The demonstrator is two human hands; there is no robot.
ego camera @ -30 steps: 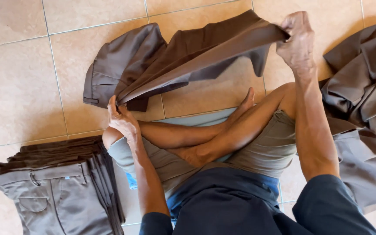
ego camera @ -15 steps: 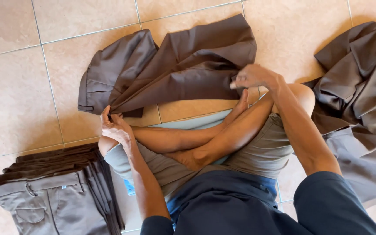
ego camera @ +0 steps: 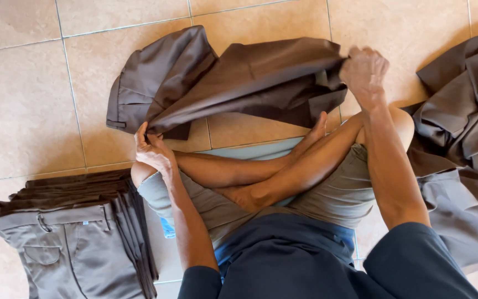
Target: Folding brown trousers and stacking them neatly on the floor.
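Brown trousers, smooth woven cloth, lie rumpled on the tile floor at upper centre; left hand pinches the lower-left edge, right hand fists the right end. Folded grey stack at lower left, loose pile of garments at right, crossed legs just below the trousers.

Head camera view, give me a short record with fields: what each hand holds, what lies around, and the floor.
left hand: left hand pinches one end of the dark brown trousers
right hand: right hand grips the other end, fabric bunched in the fist
trousers state: partly lifted, stretched between both hands, the rest on the floor
to the left: stack of folded trousers, grey-brown pair on top
to the right: loose pile of garments, unfolded
floor: tan tiled floor
posture: person sits cross-legged, bare feet
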